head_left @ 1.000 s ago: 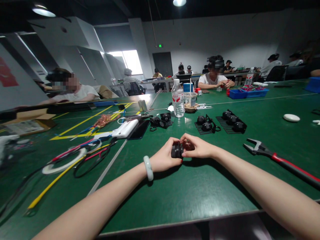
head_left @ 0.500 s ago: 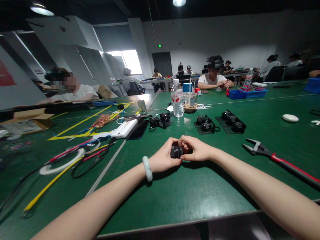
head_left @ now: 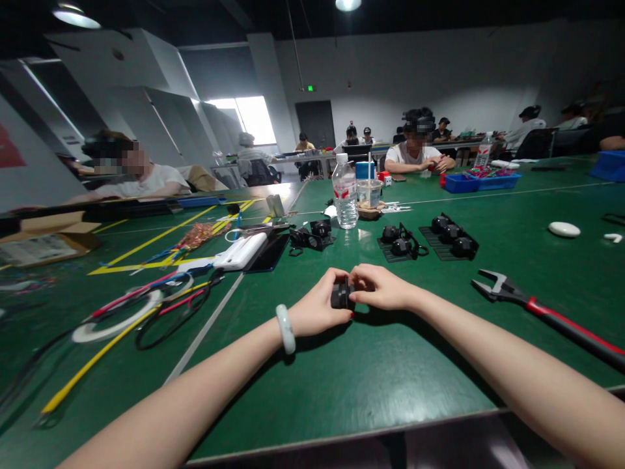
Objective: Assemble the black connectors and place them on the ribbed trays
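Observation:
Above the green table in front of me, my left hand is closed around a black plastic fitting that looks like a cable gland. Thumb and fingers wrap its left side. My right hand meets it from the right, fingers pinched at the fitting's right end. Part of the fitting is hidden behind the fingers. Beyond my hands, more black fittings sit on slotted black plates. A smaller group of black fittings lies beside them, and loose black parts are further left.
An adjustable wrench with red-black handle lies right. Coiled cables, a white power bank and a dark phone are left. A water bottle and cup stand ahead. Co-workers sit across the room.
The fingers of my right hand have shifted into a closer pinch at the fitting's right end. My left hand still holds the fitting. The whole view has shifted slightly.

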A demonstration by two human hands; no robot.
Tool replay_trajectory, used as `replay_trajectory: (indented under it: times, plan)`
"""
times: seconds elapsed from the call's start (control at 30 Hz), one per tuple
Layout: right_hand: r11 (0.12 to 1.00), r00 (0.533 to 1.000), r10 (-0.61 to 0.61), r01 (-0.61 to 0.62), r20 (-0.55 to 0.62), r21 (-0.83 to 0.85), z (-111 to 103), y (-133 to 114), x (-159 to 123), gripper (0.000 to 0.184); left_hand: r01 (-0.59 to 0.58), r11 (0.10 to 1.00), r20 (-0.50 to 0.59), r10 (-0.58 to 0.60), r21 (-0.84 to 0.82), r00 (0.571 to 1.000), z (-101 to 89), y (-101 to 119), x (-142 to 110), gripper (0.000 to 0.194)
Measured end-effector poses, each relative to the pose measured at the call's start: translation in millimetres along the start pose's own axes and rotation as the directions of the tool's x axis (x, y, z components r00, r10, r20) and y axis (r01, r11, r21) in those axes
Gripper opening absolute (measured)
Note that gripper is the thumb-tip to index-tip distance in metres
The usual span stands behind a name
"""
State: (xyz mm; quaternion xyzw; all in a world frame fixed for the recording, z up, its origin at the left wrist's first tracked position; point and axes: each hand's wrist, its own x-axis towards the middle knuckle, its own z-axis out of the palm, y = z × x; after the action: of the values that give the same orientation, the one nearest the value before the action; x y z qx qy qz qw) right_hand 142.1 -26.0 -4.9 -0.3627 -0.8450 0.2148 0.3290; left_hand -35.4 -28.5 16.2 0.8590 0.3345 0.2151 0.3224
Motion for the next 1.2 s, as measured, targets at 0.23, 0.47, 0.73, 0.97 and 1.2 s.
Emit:
replay_trajectory:
  times: [0.23,0.47,0.73,0.97,1.2]
  plan:
    - [1.000,1.000,0.012,-0.012,0.006,0.006,-0.3,0.5,0.9,0.013,0.020,0.999,0.012,-0.021,0.030,1.000,0.0,-1.5,-0.2,0.049]
    - [0.998,0.998,0.057,-0.057,0.005,0.031,2.6,0.7,0.3,0.014,0.012,1.000,-0.009,-0.012,0.023,1.000,-0.1,-2.7,-2.1,0.050]
    - [0.979,0.998,0.036,-0.047,0.057,0.197,3.2,-2.0,-5.1,0.031,-0.026,0.998,-0.019,0.025,-0.051,1.000,1.2,-2.0,-4.9,0.049]
    - [0.998,0.999,-0.009,0.007,0.038,0.056,3.2,-8.1,-5.0,0.032,-0.025,0.999,-0.022,0.024,-0.039,0.999,2.1,-5.8,-5.5,0.049]
    - [1.000,1.000,0.017,-0.016,0.023,-0.015,4.0,-7.0,-2.8,0.023,-0.035,0.999,-0.014,0.035,-0.008,0.999,2.7,-8.3,-4.7,0.049]
